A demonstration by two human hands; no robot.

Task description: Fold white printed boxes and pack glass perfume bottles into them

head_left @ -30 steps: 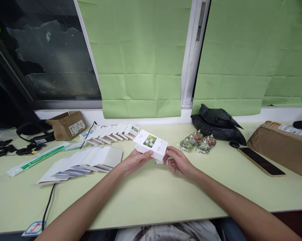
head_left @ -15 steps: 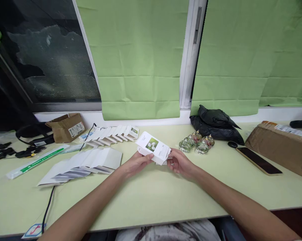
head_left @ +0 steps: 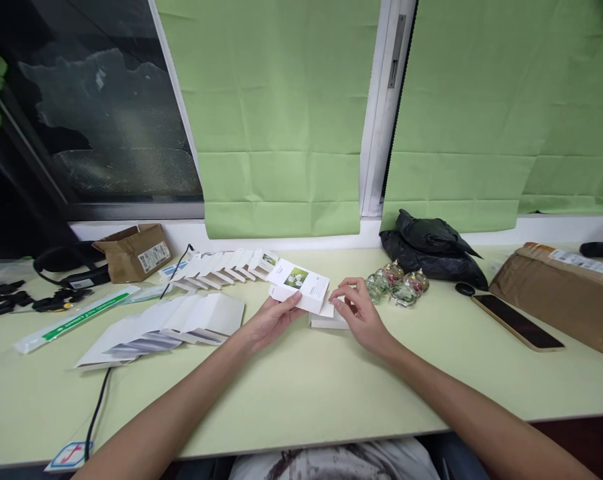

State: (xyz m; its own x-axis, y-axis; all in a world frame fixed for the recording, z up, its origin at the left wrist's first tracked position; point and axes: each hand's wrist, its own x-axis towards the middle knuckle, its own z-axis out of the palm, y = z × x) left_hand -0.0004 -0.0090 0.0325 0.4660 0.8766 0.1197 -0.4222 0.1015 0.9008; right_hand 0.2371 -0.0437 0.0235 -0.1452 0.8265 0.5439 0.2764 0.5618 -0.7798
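My left hand (head_left: 276, 319) grips a small white carton (head_left: 314, 288) by its left side and near edge, thumb on top. The carton is tilted, and its upper face carries a photo of white flowers on green and small print. A white flap (head_left: 326, 309) sticks out at its right end. Close to that flap is my right hand (head_left: 360, 312), its fingers bent and apart with nothing seen between them; whether a fingertip touches the flap I cannot tell. Below the carton, another flat white piece (head_left: 329, 322) lies on the table, partly hidden.
Left of my hands are a row of white cartons (head_left: 224, 265) and several overlapping white cartons (head_left: 181, 320). Beyond them stands a brown box (head_left: 134, 253). To the right are bagged ornaments (head_left: 404, 287), black bags (head_left: 431, 250), a phone (head_left: 516, 322) and a large cardboard box (head_left: 556, 293).
My right hand has let go of the carton's right end and risen slightly, fingers now apart. The carton has shifted a little left in my left hand, exposing the end flap.
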